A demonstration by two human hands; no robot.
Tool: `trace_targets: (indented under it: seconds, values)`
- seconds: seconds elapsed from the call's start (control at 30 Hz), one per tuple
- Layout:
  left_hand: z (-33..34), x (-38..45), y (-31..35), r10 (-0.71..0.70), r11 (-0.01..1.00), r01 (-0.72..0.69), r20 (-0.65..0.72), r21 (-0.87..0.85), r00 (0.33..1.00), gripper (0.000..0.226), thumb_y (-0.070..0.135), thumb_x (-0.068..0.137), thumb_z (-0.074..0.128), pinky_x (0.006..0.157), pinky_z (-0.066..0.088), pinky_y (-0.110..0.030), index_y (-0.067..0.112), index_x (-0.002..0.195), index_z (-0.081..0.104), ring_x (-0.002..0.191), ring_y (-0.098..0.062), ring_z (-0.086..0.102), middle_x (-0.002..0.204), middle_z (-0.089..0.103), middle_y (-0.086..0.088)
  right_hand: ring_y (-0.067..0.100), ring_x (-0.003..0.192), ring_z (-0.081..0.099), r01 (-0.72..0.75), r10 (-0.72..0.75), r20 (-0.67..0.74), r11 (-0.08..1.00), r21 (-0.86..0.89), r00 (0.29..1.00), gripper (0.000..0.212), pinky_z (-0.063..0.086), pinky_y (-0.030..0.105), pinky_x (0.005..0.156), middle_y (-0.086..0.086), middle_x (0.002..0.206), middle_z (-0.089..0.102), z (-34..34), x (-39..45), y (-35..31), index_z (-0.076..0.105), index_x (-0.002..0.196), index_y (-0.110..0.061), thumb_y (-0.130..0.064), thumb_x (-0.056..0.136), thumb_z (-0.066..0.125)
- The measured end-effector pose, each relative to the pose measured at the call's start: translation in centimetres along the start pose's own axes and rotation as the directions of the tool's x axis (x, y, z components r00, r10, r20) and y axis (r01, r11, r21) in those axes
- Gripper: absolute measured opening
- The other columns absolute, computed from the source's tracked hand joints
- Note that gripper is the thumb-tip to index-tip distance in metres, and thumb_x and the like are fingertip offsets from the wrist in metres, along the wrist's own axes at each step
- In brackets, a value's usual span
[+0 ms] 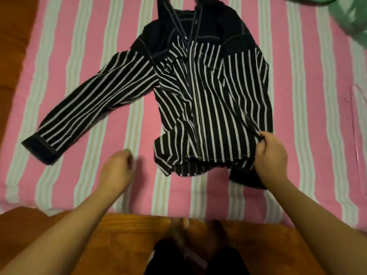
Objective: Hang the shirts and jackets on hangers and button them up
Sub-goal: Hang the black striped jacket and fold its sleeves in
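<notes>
While lying front-up on pink-and-white striped bedding (95, 56), black-and-white striped jacket (214, 108): resting crumpled, placket closed along the middle, long axis running from collar at the far side to hem at the near edge. Dark denim yoke and collar (178, 20) pointing away; one sleeve (93, 108) stretching out diagonally to the left, its dark cuff (41, 149) nearest the bedding's left edge. Right hand (271, 153): pinching the fabric at the jacket's lower right side between curled fingers and thumb. Left hand (117, 167): hovering blurred over the bedding just left of the hem, fingers loosely curled, holding nothing. Green garment (349, 18) lying at the far right corner. Wooden bed frame (123, 235) showing at the near edge.
</notes>
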State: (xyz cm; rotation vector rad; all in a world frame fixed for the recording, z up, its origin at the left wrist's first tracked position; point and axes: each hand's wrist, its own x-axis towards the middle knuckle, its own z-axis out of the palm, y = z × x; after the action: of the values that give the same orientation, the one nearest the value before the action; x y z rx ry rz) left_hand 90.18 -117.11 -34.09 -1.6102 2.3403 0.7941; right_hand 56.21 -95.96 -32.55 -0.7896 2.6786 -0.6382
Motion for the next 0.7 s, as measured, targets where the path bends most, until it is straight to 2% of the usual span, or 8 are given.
trace_targets:
  seconds: [0.07, 0.13, 0.27, 0.33, 0.47, 0.53, 0.6, 0.7]
  values:
    - [-2.7, -0.6, -4.8, -0.286, 0.956, 0.282, -0.029, -0.084, 0.958, 0.007, 0.002, 0.086, 0.06, 0.072, 0.05, -0.043, 0.009, 0.09, 0.061, 0.084, -0.04, 0.063, 0.09, 0.069, -0.021, 0.022, 0.079, 0.05, -0.055, 0.054, 0.028, 0.998, 0.012, 0.998, 0.034, 0.034, 0.031, 0.07, 0.015, 0.098, 0.066, -0.4, -0.6, -0.1, 0.063, 0.124, -0.004, -0.003, 0.095, 0.045]
    - [-2.8, -1.5, -6.0, -0.363, 0.926, 0.361, 0.006, -0.111, 0.932, 0.01, 0.012, 0.091, 0.064, 0.074, 0.054, -0.044, 0.012, 0.1, 0.059, 0.088, -0.039, 0.065, 0.096, 0.067, -0.017, 0.029, 0.084, 0.057, -0.117, 0.114, 0.093, 0.993, 0.026, 0.989, 0.036, 0.042, 0.035, 0.073, 0.018, 0.107, 0.068, -0.1, -1.2, 0.1, 0.058, 0.132, -0.007, -0.009, 0.097, 0.049]
    - [3.3, -2.2, -0.1, -0.079, 0.955, 0.135, 0.211, -0.266, 0.974, 0.071, 0.032, 0.083, 0.081, 0.102, 0.049, -0.045, 0.021, 0.142, 0.044, 0.121, -0.025, 0.055, 0.135, 0.051, -0.007, 0.021, 0.087, 0.063, -0.29, 0.222, 0.29, 0.931, 0.22, 0.931, 0.059, 0.054, 0.038, 0.086, 0.005, 0.116, 0.065, 0.7, -2.2, 0.1, 0.043, 0.147, -0.02, -0.004, 0.092, 0.056]
    - [6.8, -1.5, 3.3, 0.04, 0.952, 0.031, 0.225, -0.304, 0.974, 0.088, 0.042, 0.079, 0.083, 0.111, 0.042, -0.043, 0.031, 0.151, 0.033, 0.128, -0.02, 0.047, 0.141, 0.047, -0.001, 0.011, 0.101, 0.056, -0.19, 0.113, 0.399, 0.969, 0.16, 0.91, 0.07, 0.046, 0.029, 0.093, -0.009, 0.123, 0.057, 1.2, -2.6, 0.3, 0.038, 0.15, -0.025, 0.0, 0.089, 0.061]
    - [8.5, 0.6, 7.0, -0.11, 0.819, 0.163, 0.13, -0.549, 0.985, 0.021, 0.023, 0.103, 0.054, 0.086, 0.048, -0.035, 0.012, 0.12, 0.061, 0.107, -0.026, 0.062, 0.112, 0.066, -0.004, 0.013, 0.124, 0.051, 0.072, -0.068, 0.454, 0.997, 0.007, 0.888, 0.081, 0.043, 0.039, 0.109, -0.009, 0.143, 0.052, 3.2, -1.3, 2.6, 0.04, 0.151, -0.03, -0.026, 0.079, 0.077]
    - [7.1, 0.8, 6.8, -0.234, 0.723, 0.225, 0.074, -0.653, 0.969, 0.023, 0.017, 0.105, 0.047, 0.084, 0.045, -0.032, 0.008, 0.12, 0.063, 0.104, -0.026, 0.064, 0.111, 0.068, -0.007, 0.029, 0.136, 0.044, 0.035, 0.03, 0.431, 0.989, -0.143, 0.902, 0.085, 0.038, 0.053, 0.112, 0.003, 0.15, 0.044, 4.3, -0.6, 3.7, 0.04, 0.151, -0.027, -0.05, 0.076, 0.074]
    - [5.1, 0.1, 4.8, -0.237, 0.745, 0.175, -0.01, -0.643, 0.971, 0.018, 0.018, 0.104, 0.051, 0.079, 0.046, -0.032, 0.009, 0.113, 0.064, 0.093, -0.021, 0.064, 0.102, 0.069, -0.005, 0.037, 0.129, 0.042, -0.075, 0.175, 0.392, 0.964, -0.256, 0.903, 0.064, 0.035, 0.053, 0.112, 0.009, 0.136, 0.047, 5.0, -0.7, 3.0, 0.048, 0.136, -0.022, -0.045, 0.081, 0.07]
    - [2.3, -0.9, -0.6, -0.304, 0.82, 0.225, -0.067, -0.526, 0.95, 0.009, 0.021, 0.101, 0.06, 0.078, 0.052, -0.042, 0.013, 0.103, 0.063, 0.086, -0.03, 0.066, 0.092, 0.07, -0.01, 0.031, 0.113, 0.049, 0.03, 0.082, 0.34, 0.949, -0.313, 0.937, 0.032, 0.038, 0.044, 0.1, 0.006, 0.11, 0.051, 4.4, -1.5, 2.5, 0.056, 0.118, -0.017, -0.024, 0.087, 0.055]
